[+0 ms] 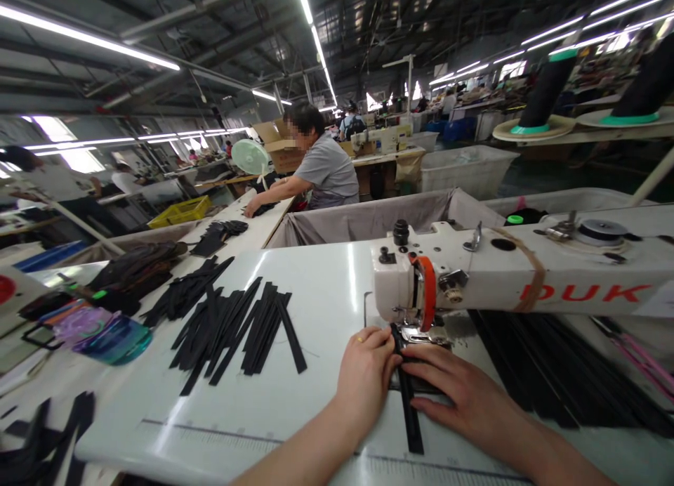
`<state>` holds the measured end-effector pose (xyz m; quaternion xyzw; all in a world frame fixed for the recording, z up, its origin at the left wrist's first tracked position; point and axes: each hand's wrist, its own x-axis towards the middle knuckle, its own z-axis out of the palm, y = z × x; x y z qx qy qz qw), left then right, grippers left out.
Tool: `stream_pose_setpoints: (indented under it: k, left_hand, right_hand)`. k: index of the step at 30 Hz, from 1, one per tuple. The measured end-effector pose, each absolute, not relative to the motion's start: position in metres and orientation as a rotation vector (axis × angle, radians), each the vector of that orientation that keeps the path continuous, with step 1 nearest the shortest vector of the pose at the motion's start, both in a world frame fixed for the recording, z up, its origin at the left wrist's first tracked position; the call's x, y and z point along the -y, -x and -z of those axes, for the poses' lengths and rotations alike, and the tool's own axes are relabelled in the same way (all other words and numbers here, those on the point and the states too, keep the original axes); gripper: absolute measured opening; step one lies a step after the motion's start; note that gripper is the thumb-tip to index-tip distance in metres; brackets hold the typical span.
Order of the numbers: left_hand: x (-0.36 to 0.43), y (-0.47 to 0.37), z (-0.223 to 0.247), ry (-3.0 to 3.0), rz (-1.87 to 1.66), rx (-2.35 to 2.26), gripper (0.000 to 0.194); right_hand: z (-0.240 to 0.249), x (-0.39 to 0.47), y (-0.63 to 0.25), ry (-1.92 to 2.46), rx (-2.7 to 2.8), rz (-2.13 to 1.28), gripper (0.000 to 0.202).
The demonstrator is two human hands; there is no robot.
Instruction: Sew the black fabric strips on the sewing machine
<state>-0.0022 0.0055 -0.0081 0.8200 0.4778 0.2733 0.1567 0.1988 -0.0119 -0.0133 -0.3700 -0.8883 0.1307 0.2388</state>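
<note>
Strip of black material [411,419], one, lying at the presser foot [415,336] of one sewing machine [474,272], left hand [367,373] closing its fingers on it, right hand [458,384] resting open on it, both partly hiding it, two thread cones [547,89] standing beyond.

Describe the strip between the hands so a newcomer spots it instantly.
Find the white sewing machine on the right. Below its needle end, the left hand and right hand flank one black strip. Unlike the piled strips farther left, it lies singly.

Glossy white sewing-machine table [316,275]
</note>
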Motion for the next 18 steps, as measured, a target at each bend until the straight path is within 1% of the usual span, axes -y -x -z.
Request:
stream_pose_setpoints:
  k: [10,18]
  left_hand:
    - [-0.0060,-0.0016,0.0107,-2.395,-0.707,-1.420,0.016]
    - [-0.0091,-0.0056,0.0084,-2.434,-0.614,-1.507,0.016]
  right_hand:
    - [0.0179,0.0139,-0.1990,0.957,2.434,-0.263,0.036]
    - [0.0197,0.0119,-0.1997,1.013,2.403,-0.372,0.039]
